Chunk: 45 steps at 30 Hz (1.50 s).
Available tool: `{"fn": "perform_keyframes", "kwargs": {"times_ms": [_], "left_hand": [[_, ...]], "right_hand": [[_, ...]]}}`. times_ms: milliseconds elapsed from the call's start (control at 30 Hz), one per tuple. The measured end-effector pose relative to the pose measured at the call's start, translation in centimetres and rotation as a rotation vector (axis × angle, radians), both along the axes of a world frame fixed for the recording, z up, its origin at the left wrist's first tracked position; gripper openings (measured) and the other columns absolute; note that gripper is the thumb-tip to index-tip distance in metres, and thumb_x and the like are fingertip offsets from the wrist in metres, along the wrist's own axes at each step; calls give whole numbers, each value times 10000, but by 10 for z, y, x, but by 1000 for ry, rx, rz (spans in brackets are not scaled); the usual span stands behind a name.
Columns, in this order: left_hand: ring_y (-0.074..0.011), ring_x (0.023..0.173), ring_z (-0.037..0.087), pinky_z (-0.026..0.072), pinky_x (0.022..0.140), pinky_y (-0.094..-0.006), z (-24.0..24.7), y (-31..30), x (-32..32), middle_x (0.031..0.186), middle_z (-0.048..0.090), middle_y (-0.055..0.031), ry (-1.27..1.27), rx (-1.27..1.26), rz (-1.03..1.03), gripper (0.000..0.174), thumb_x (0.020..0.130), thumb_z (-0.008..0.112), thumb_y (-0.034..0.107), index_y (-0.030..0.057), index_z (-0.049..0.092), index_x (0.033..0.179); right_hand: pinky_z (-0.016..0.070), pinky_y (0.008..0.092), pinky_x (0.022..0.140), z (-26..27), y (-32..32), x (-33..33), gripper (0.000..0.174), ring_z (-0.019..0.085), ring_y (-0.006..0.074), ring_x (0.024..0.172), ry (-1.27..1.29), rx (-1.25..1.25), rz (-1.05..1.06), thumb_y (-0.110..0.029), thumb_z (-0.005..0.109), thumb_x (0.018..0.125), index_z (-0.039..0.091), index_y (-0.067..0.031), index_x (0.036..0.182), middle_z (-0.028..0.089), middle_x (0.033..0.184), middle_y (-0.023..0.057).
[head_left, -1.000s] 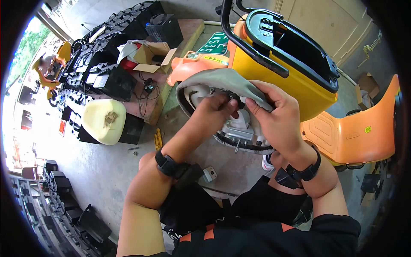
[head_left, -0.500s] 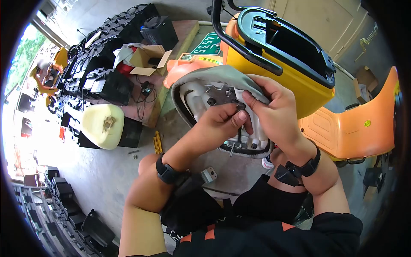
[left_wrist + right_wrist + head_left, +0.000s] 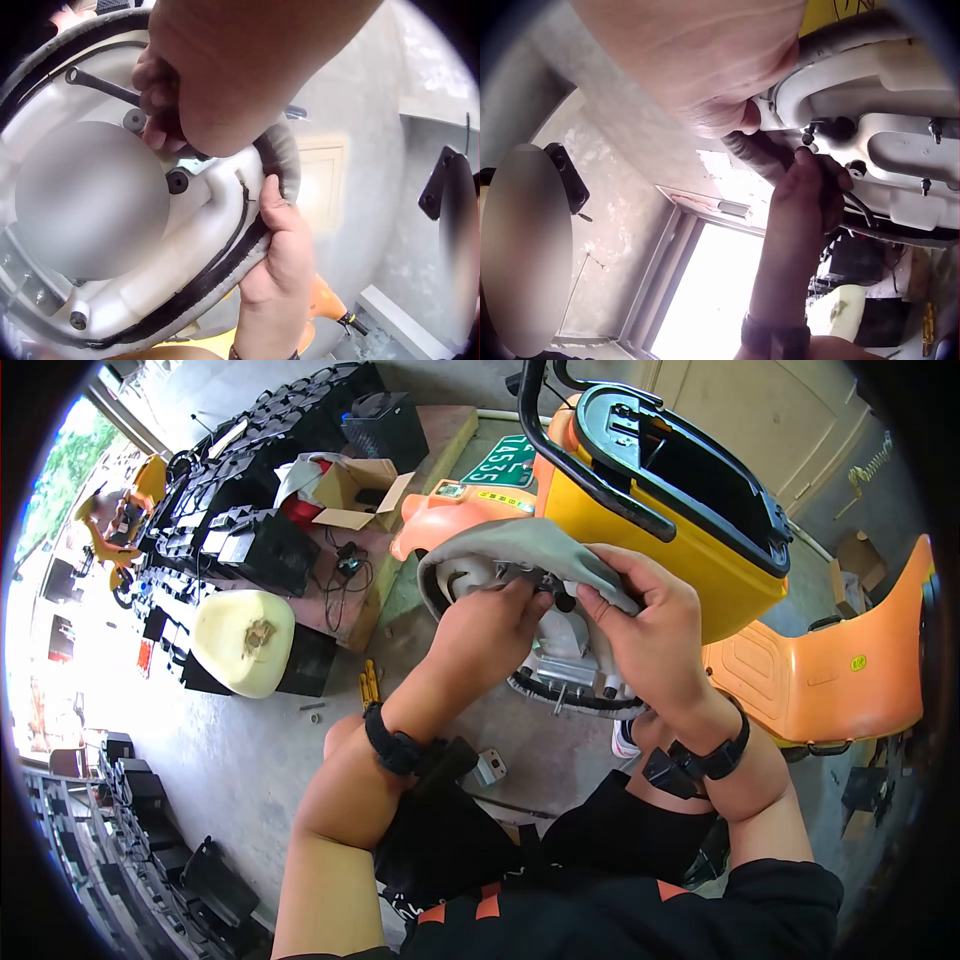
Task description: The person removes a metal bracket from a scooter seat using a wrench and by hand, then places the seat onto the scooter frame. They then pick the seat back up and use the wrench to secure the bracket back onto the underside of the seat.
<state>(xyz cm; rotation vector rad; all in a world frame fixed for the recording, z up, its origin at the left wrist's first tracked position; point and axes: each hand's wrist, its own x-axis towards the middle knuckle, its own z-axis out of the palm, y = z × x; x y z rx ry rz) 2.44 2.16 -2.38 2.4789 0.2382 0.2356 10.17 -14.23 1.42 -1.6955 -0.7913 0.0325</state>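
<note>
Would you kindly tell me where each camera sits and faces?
Head: on the head, facing forward and down at the seat; left hand, right hand and arms show.
Left wrist: worn there, facing the seat's underside; left hand near, right hand beyond.
Right wrist: worn there, facing the underside; right hand near, left hand beyond. These two share the seat and hands.

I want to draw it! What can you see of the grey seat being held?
The seat has a soft-looking grey cover, a dark band along its edge, and a white, plastic-looking underside with a silvery bracket, bolts and black plugs. It's tilted, underside facing the head camera, in front of the yellow scooter. The right hand grips its rim; the left hand holds a dark wrench over its underside. Hands hide part.
</note>
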Motion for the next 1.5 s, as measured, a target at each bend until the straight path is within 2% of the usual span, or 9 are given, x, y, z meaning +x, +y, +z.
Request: {"fn": "perform_keyframes", "kwargs": {"times_ms": [233,300,433,500,700,967,1300,1367,1500], "left_hand": [[-370,717,640,494,667,-427,-2,2,0,756,648,-195,-23,-84,23,275,982,577,249,-11,627,911],[-241,688,653,500,648,-380,-3,5,1,747,669,-107,52,-446,-19,285,996,570,252,-24,636,975],[-176,645,637,494,635,-321,-14,5,9,756,669,-80,-62,-701,-78,358,1010,531,313,-23,643,1063],[-102,556,481,383,517,-262,-6,3,9,848,652,-79,171,-990,49,234,1021,482,236,42,606,1059],[-86,466,325,248,421,-244,-7,-9,11,774,592,-76,226,-1733,50,393,1027,343,374,71,550,888],[-114,458,312,282,464,-256,-14,-16,7,811,607,-101,177,-1885,-44,448,1042,322,472,89,538,955],[-110,444,349,290,459,-243,2,-19,4,796,634,-113,114,-1734,-116,520,1061,293,492,66,556,921],[-98,449,386,291,454,-233,16,-20,-3,673,610,-72,152,-1065,-253,520,1070,334,448,56,568,821],[-178,541,560,434,531,-314,-2,-40,-11,692,650,-93,-76,-508,-336,342,1035,514,262,4,577,819]], "right_hand": [[526,261,776,-3,0,-2,294,696,129,840,-41,-20,24,21,731,824,690,-3,1114,736,942,124],[527,260,771,-5,0,-4,294,697,130,832,-24,-12,38,23,731,823,690,-1,1113,737,939,125],[532,261,760,-6,1,-3,291,701,131,819,-79,-21,25,28,730,823,690,3,1110,738,936,127],[531,259,753,-5,2,-4,289,696,123,808,-50,-13,21,29,728,823,690,3,1109,736,926,123],[523,243,681,3,0,-4,267,656,98,726,106,36,67,39,689,861,674,24,1127,701,838,72],[522,238,603,15,0,-2,221,616,95,668,397,193,101,50,626,913,639,74,1132,655,797,54],[514,241,672,9,-3,-1,248,633,106,734,304,198,75,13,653,902,645,61,1145,687,857,74],[516,245,713,6,-3,3,261,645,109,773,154,147,-11,-2,672,889,653,51,1144,703,879,83],[514,255,768,-3,-2,12,281,670,120,843,196,140,-29,-24,703,857,671,27,1132,726,930,113]]}}
